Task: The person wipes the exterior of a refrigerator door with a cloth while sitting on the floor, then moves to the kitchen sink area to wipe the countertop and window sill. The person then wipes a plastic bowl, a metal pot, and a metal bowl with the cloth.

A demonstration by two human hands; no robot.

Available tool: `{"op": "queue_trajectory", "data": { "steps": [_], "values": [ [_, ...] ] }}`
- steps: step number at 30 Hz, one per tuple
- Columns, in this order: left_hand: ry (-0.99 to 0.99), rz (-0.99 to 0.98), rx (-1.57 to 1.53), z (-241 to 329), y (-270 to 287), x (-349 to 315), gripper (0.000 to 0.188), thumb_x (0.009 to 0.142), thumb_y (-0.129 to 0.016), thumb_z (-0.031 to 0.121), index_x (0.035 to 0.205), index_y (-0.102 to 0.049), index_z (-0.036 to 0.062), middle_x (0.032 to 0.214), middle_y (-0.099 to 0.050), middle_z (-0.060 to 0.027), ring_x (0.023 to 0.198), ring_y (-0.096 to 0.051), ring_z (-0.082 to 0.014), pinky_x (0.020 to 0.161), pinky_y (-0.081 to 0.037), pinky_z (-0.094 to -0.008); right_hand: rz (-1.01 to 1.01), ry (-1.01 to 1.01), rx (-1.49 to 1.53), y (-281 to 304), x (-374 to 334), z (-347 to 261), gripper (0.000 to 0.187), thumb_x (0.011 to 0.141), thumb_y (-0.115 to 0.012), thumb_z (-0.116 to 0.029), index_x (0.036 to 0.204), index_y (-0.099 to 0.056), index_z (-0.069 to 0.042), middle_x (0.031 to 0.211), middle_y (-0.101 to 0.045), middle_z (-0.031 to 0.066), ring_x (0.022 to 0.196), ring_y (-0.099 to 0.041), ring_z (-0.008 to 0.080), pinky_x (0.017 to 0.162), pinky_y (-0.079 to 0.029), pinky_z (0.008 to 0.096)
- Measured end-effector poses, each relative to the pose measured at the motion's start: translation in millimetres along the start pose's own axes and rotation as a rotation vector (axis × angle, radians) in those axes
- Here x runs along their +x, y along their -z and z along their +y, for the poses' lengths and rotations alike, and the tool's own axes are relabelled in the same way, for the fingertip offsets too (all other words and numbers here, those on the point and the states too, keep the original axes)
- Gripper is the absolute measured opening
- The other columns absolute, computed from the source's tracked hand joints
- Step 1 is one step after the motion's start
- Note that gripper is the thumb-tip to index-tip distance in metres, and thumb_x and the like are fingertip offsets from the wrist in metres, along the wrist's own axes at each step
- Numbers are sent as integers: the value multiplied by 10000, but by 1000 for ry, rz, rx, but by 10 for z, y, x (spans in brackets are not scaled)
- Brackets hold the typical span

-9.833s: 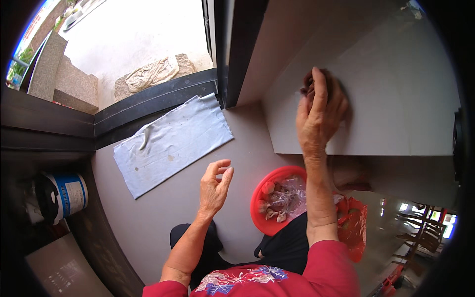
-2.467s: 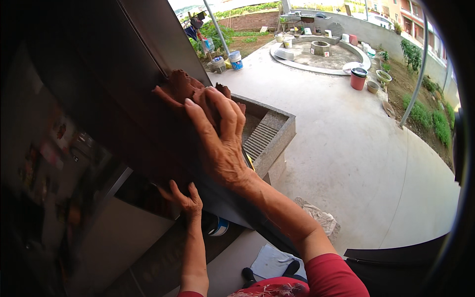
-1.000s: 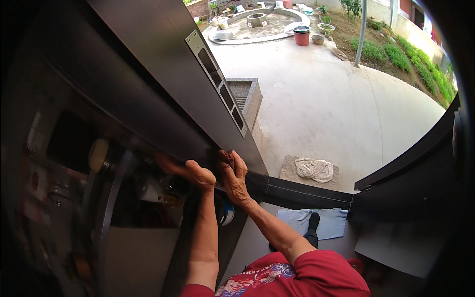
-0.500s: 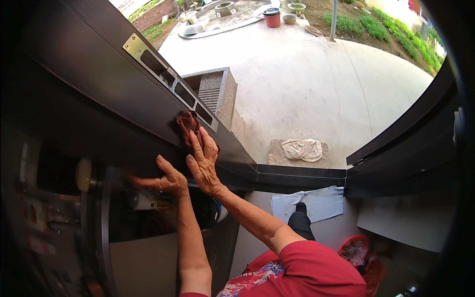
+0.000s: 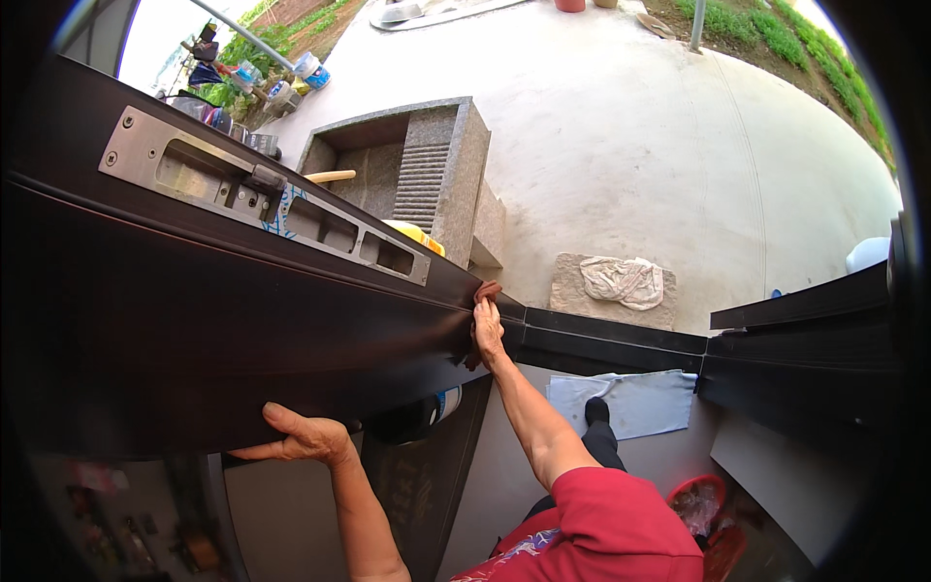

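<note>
Pressing a brown cloth [image 5: 489, 289] to a dark door [image 5: 242, 310], the right hand [image 5: 488, 328] lies just past the right end of the lock plate [image 5: 141, 153], my landmark; its fingers look clamped over the cloth, which shows above and below them; the left hand [image 5: 315, 436] meets the door's near edge, well below the plate in view, thumb spread from the fingers; whether they grip, I cannot tell; a stone sink [image 5: 467, 175] stands beyond the plate; a pale blue cloth [image 5: 645, 400] lies to its lower right. I judge the step in hand to be wiping the door; the next move, as I read it, calls for even pressure with the right fingers while the left steadies the door.
</note>
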State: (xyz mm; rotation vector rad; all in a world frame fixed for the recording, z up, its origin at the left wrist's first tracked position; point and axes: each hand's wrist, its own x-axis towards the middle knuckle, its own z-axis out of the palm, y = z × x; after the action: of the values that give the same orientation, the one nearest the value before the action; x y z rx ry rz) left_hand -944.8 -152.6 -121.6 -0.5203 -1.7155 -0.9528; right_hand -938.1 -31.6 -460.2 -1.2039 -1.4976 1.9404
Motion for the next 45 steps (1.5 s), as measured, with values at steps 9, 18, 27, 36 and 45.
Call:
{"op": "queue_trajectory", "data": {
  "steps": [9,18,27,36,45],
  "values": [
    [-58,-12,130,90,-29,15,599,945,-436,164,1388,-132,-101,1363,-325,-297,1206,-444,-314,1017,-380,-390,-178,-765,764,-198,-784,485,491,914,-396,-276,1386,-266,-241,1295,-387,67,1166,-409,218,923,-399,433],
    [204,-33,-56,-20,36,-150,750,951,-443,316,1433,18,-28,1416,-258,-273,1260,-370,-341,1049,-320,-425,-454,305,-141,153,-1753,-1010,512,844,-525,-134,1306,-334,-24,1250,-300,276,1120,-368,427,981,-323,440],
    [457,-463,-707,312,555,236,836,896,-413,490,1449,-16,4,1474,-126,-202,1375,-129,-318,1110,-133,-438,-239,1537,-136,3,-2162,-2714,425,747,-663,24,1161,-582,-32,1317,-366,203,1171,-394,354,952,-393,398],
    [1003,-663,-874,-375,1310,-35,571,944,-399,476,1345,-401,71,1269,-515,-106,1076,-543,-192,860,-422,-340,330,2116,-1453,-484,-2674,-3735,403,719,-556,-227,1103,-606,-115,1168,-524,77,999,-505,175,676,-446,341],
    [1115,-681,-697,-791,1450,112,478,909,-493,443,1199,-536,66,1110,-600,-68,966,-577,-163,745,-457,-293,200,2119,-1666,-509,-2463,-3542,486,750,-570,-262,1178,-526,-36,1083,-502,182,765,-549,308,465,-460,456]
  ]
}}
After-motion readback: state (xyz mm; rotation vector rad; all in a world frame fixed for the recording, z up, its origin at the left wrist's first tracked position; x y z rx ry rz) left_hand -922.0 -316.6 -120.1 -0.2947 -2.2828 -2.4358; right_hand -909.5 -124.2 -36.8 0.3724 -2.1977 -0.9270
